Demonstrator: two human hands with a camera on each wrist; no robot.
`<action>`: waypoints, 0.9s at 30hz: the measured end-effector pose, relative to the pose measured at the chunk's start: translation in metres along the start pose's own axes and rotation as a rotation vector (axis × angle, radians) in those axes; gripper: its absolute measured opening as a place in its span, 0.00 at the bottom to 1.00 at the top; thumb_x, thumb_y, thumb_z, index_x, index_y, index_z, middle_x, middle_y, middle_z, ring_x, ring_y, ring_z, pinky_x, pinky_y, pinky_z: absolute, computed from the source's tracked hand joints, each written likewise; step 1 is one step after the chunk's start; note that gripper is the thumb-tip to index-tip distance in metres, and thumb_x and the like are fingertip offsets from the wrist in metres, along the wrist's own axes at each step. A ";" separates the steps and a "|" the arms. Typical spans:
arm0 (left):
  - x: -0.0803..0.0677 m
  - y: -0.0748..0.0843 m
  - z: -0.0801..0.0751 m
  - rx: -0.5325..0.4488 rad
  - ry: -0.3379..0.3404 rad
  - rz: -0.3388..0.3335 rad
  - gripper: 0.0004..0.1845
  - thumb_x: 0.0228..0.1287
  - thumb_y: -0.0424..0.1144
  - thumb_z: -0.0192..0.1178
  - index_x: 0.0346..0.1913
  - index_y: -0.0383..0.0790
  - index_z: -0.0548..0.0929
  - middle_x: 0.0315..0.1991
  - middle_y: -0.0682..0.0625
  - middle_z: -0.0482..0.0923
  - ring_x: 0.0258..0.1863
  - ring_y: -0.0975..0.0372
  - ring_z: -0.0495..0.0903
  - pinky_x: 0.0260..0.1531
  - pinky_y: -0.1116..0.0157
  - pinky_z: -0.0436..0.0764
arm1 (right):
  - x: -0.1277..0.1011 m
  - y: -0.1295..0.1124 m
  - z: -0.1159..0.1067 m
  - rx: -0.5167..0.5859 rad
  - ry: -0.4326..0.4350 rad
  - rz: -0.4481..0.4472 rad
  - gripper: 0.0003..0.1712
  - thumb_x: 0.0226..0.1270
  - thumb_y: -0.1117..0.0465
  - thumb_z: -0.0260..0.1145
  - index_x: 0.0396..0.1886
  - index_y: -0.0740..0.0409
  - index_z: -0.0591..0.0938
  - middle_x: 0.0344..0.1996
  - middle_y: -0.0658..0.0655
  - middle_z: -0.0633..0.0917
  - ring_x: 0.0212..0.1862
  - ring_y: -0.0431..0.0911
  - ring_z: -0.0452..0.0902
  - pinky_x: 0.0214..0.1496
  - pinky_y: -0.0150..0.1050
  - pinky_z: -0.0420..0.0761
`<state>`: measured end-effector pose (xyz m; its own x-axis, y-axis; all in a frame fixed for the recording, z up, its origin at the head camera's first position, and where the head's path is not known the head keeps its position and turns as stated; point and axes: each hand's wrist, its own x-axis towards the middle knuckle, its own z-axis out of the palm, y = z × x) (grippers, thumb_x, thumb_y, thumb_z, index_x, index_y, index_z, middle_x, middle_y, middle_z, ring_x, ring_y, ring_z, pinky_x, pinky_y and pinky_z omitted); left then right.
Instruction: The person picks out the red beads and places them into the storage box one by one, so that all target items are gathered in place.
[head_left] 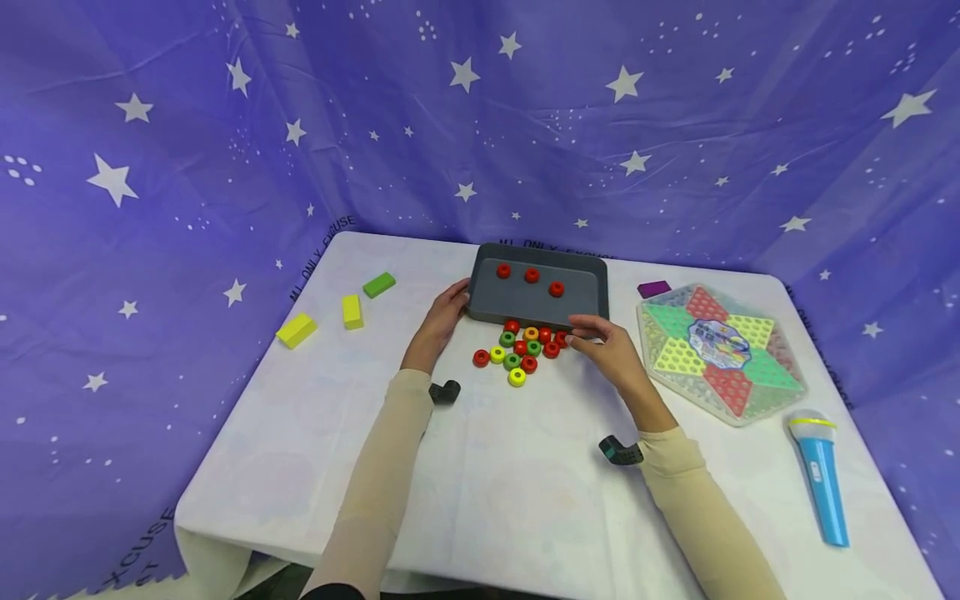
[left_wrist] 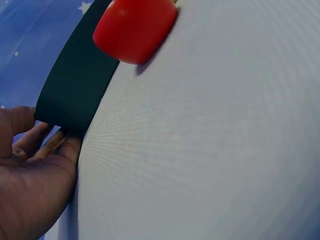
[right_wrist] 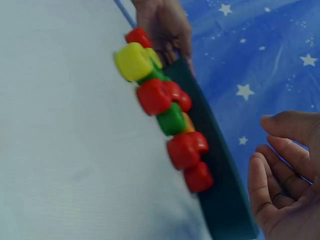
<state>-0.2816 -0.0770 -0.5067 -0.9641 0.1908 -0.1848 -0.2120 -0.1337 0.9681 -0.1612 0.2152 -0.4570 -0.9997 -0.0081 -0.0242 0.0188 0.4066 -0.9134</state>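
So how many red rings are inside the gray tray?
3. One red ring sits at the left, one in the middle, one at the right of the gray tray. None look hidden.

Ring cluster [head_left: 521, 350] crowds tray [head_left: 480, 310] front edge between both hands; bare cloth [head_left: 517, 483] nearer the person lies open.

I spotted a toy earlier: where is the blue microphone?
In the head view, the blue plastic toy microphone lies at the table's right edge, just below the hexagonal game board.

Star-curtained tabletop [head_left: 525, 500] recording booth
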 end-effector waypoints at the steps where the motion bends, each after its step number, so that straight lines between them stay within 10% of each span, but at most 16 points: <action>1: 0.000 0.000 0.000 0.006 0.002 0.001 0.24 0.76 0.35 0.45 0.72 0.44 0.65 0.71 0.50 0.63 0.70 0.61 0.62 0.70 0.62 0.62 | -0.001 0.002 0.003 0.005 -0.007 0.008 0.24 0.62 0.58 0.70 0.58 0.56 0.79 0.53 0.58 0.82 0.52 0.42 0.77 0.50 0.33 0.75; 27: -0.001 -0.001 0.001 -0.002 0.011 -0.005 0.23 0.76 0.36 0.46 0.71 0.45 0.66 0.71 0.51 0.64 0.70 0.62 0.62 0.70 0.62 0.61 | -0.004 0.031 0.039 -0.097 -0.004 -0.110 0.24 0.57 0.69 0.71 0.55 0.58 0.81 0.53 0.59 0.82 0.51 0.52 0.81 0.46 0.33 0.84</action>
<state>-0.2800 -0.0766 -0.5068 -0.9647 0.1806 -0.1916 -0.2172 -0.1348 0.9668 -0.1555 0.1918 -0.5009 -0.9956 -0.0605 0.0720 -0.0924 0.4896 -0.8670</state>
